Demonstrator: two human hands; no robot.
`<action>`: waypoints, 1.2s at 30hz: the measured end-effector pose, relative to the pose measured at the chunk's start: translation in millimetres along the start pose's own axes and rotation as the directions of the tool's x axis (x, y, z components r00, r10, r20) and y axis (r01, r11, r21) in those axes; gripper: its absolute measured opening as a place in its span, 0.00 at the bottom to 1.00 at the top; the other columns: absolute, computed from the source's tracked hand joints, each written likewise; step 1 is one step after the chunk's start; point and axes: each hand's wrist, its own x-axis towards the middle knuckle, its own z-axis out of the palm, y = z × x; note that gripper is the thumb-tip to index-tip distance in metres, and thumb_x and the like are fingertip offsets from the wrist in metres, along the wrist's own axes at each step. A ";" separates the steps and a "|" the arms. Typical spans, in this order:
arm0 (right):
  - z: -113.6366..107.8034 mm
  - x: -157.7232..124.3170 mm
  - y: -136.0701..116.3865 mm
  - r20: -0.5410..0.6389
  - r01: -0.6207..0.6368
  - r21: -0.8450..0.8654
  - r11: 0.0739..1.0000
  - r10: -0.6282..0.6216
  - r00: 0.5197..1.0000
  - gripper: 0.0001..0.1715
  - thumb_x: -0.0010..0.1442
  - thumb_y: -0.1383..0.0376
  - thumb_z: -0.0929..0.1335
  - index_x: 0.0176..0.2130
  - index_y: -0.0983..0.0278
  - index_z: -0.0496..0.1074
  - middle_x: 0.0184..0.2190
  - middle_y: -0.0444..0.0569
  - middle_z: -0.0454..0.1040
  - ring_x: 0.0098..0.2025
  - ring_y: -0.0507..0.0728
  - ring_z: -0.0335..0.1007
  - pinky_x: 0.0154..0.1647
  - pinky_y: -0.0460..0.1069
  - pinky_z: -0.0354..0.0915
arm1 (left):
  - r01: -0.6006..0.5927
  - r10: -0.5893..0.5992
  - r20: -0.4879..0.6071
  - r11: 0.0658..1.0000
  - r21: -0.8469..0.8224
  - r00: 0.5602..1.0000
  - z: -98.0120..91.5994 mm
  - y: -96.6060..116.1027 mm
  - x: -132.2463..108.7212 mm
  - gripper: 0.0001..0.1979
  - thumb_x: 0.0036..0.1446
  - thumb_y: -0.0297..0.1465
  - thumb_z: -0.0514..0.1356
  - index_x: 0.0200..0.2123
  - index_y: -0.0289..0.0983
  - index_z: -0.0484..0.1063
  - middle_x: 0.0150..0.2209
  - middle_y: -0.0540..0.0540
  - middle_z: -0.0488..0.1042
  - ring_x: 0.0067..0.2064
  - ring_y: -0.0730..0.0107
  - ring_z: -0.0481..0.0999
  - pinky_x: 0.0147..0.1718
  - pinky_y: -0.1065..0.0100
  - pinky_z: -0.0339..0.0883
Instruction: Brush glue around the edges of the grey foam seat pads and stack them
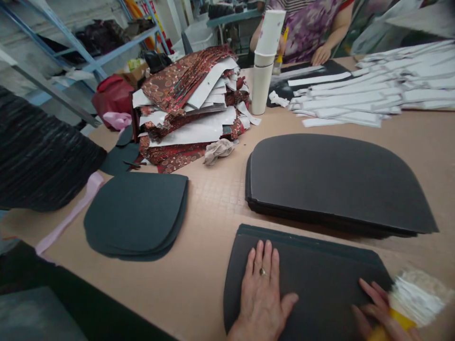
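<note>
My left hand lies flat, fingers stretched out and a ring on one of them, on a dark curved panel. Beneath that panel, the edge of a dark green sheet shows along the far side. My right hand, partly blurred at the lower right, grips a wide brush with pale bristles and a yellow handle. Some of its fingertips rest on or just over the panel's right part. Just beyond, a thick stack of black rounded panels lies on the table. Dark green rounded pieces are piled to the left.
Patterned red-brown pieces are heaped at the back left, a crumpled rag beside them. Stacked paper cups stand tall near a co-worker's hand. White strips cover the back right. A pink ribbon crosses the table's left edge.
</note>
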 end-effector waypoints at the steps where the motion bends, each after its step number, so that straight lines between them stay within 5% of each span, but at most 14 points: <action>1: -0.5 1.8 -0.9 -0.011 0.003 0.001 1.000 -0.003 1.000 0.12 0.56 0.54 0.64 0.28 0.59 0.65 0.43 0.53 0.73 0.48 0.65 0.69 0.47 0.60 0.64 | 0.011 -0.011 -0.005 1.000 -0.008 1.000 -1.0 -4.2 -0.6 0.38 0.58 0.47 0.48 0.63 0.28 0.42 0.65 0.35 0.50 0.64 0.50 0.50 0.57 0.53 0.62; 6: -12.3 14.8 -18.8 -0.030 -0.048 0.027 0.998 0.049 0.998 0.10 0.54 0.55 0.65 0.28 0.58 0.65 0.41 0.52 0.74 0.46 0.66 0.70 0.46 0.61 0.65 | 0.150 -0.161 -0.109 0.984 -0.100 0.981 -4.3 -30.2 -8.5 0.30 0.58 0.32 0.53 0.62 0.32 0.48 0.63 0.35 0.55 0.63 0.48 0.53 0.54 0.47 0.63; 11: -26.8 27.2 -40.5 0.038 -0.131 0.100 0.986 0.128 0.991 0.10 0.53 0.55 0.66 0.33 0.57 0.67 0.43 0.52 0.74 0.43 0.64 0.72 0.41 0.57 0.69 | 0.317 -0.419 -0.180 0.852 -0.416 0.890 -6.4 -60.3 -7.7 0.21 0.60 0.27 0.50 0.57 0.39 0.57 0.54 0.39 0.64 0.55 0.62 0.66 0.51 0.55 0.68; 17: -12.1 21.8 -40.7 -0.155 -0.210 0.058 0.976 0.217 0.964 0.18 0.56 0.50 0.62 0.41 0.58 0.67 0.43 0.51 0.73 0.46 0.62 0.70 0.43 0.56 0.69 | 0.209 -0.344 -0.161 0.815 -0.540 0.925 -3.7 -74.2 13.7 0.17 0.57 0.25 0.52 0.50 0.40 0.66 0.49 0.41 0.65 0.50 0.63 0.68 0.47 0.57 0.70; 26: -10.3 9.7 -48.2 -0.155 -0.200 0.008 0.980 0.199 0.968 0.13 0.57 0.55 0.64 0.38 0.60 0.67 0.48 0.53 0.72 0.51 0.63 0.68 0.48 0.58 0.67 | 0.269 -0.336 0.001 0.750 -0.604 0.942 -23.8 -75.4 29.1 0.10 0.48 0.21 0.54 0.34 0.39 0.64 0.36 0.47 0.68 0.40 0.62 0.68 0.41 0.57 0.67; 28: -10.4 9.2 -48.1 -0.159 -0.192 0.006 0.981 0.191 0.969 0.12 0.57 0.55 0.64 0.38 0.60 0.67 0.48 0.53 0.72 0.52 0.63 0.67 0.51 0.59 0.65 | 0.308 -0.369 0.039 0.708 -0.635 0.929 -22.9 -74.6 26.2 0.10 0.50 0.24 0.54 0.37 0.39 0.64 0.36 0.46 0.69 0.40 0.62 0.69 0.41 0.56 0.67; 32: -9.9 6.7 -44.3 -0.152 -0.167 0.001 0.986 0.165 0.974 0.11 0.57 0.56 0.65 0.38 0.60 0.67 0.48 0.53 0.72 0.53 0.63 0.66 0.53 0.60 0.62 | 0.428 -0.501 0.123 0.558 -0.711 0.856 -19.5 -72.6 9.9 0.26 0.52 0.31 0.56 0.55 0.39 0.57 0.43 0.43 0.71 0.43 0.62 0.71 0.43 0.57 0.68; 36: -10.5 6.5 -32.9 -0.128 -0.135 0.003 0.991 0.134 0.983 0.12 0.55 0.55 0.65 0.36 0.60 0.67 0.45 0.53 0.72 0.52 0.64 0.67 0.52 0.61 0.63 | 0.494 -0.584 0.156 0.480 -0.725 0.796 -20.0 -65.4 -7.1 0.26 0.53 0.31 0.55 0.57 0.38 0.58 0.41 0.43 0.73 0.41 0.64 0.73 0.42 0.59 0.70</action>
